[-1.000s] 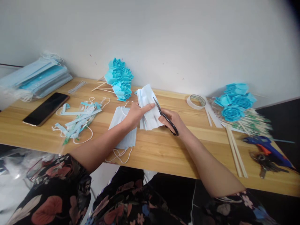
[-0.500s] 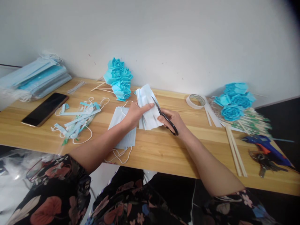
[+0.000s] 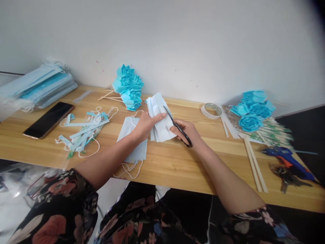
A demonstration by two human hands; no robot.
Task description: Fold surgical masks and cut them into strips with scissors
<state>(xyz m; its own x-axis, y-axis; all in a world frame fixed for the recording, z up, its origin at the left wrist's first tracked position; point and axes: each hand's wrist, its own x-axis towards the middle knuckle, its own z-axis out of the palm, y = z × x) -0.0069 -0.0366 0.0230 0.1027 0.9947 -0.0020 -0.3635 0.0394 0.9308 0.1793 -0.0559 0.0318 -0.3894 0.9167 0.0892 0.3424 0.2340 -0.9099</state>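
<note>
My left hand [image 3: 149,122] is closed on a pale blue face mask sheet [image 3: 159,103], its thumb lying across the front. The sheet has no ear loops that I can see. In my right hand [image 3: 186,130] is a pair of black-handled scissors [image 3: 179,128], with a blade lying over the sheet and pointing up and left. Fingers of the right hand also meet the sheet's right edge. Under my left forearm lie whole face masks [image 3: 138,149] with white loops. Cut mask strips [image 3: 86,130] with loops are heaped to the left.
A phone [image 3: 48,120] and a stack of masks [image 3: 43,84] are at the left. Blue fabric flowers on sticks [image 3: 129,88] stand by the wall, with more flowers [image 3: 254,112] at right. Nearby are a tape roll [image 3: 211,110], wooden sticks [image 3: 255,164], a glue gun [image 3: 289,161] and keys [image 3: 284,178].
Very little differs. The sheet and scissors have shifted slightly left in my hands, and the view has tipped a touch. Both hands keep their hold.
</note>
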